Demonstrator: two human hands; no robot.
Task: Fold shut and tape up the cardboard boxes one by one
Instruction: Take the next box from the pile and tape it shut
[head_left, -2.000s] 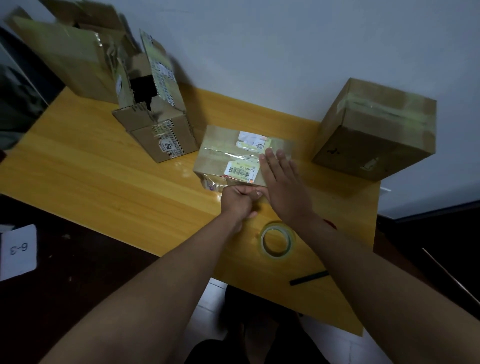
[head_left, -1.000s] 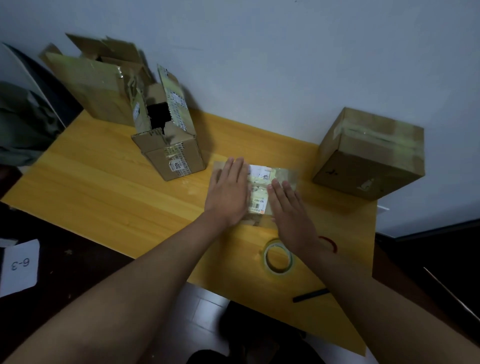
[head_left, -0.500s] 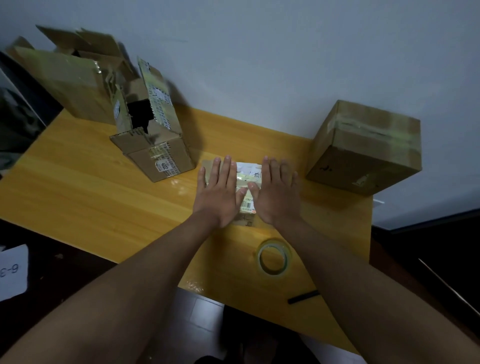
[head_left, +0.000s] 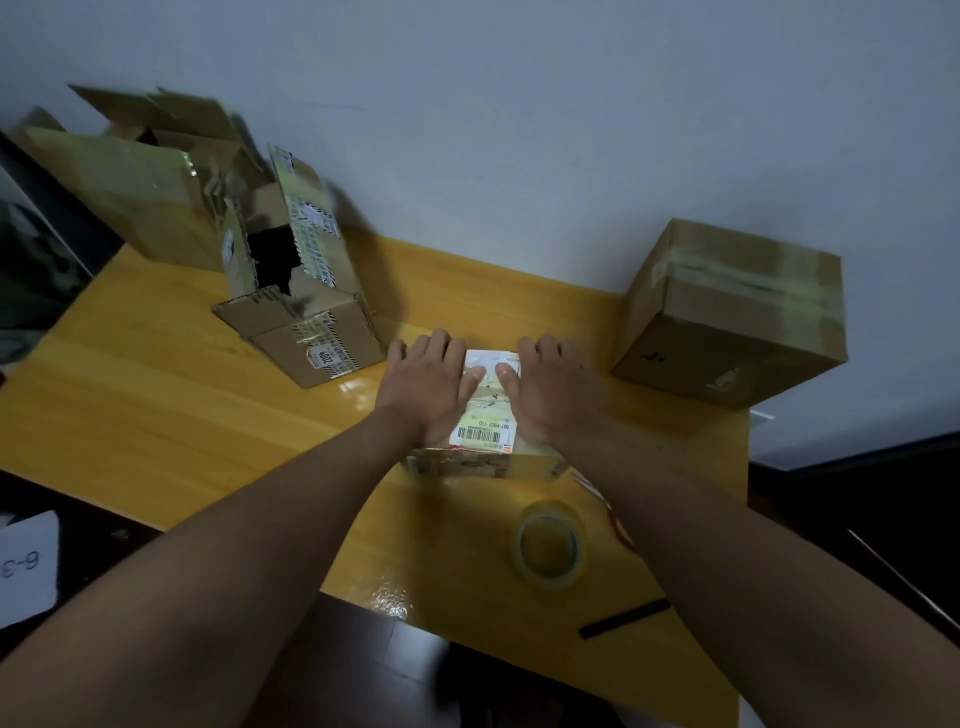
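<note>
Fingers (head_left: 441, 345) of both hands lie flat and close together on top of the small flat box (head_left: 485, 415), pressing it down, and the thumbs almost meet over its white label. From where I stand, the left hand (head_left: 428, 384) covers the left half and the right hand (head_left: 553, 389) covers the right half; neither hand curls around anything.

Going from big to small: the yellow wooden table (head_left: 156, 415) carries everything. At the far left corner stands the large open box (head_left: 130, 192), its flaps up. At the right, against the wall, sits the closed taped box (head_left: 727, 312). Just beside the large open one stands the medium open box (head_left: 296, 291), its dark inside showing. The small flat box lies in the middle of the table, near the front. Closer to the edge lies the tape roll (head_left: 548, 545), and right of it a thin black object (head_left: 623, 617), maybe a pen, I cannot tell.
</note>
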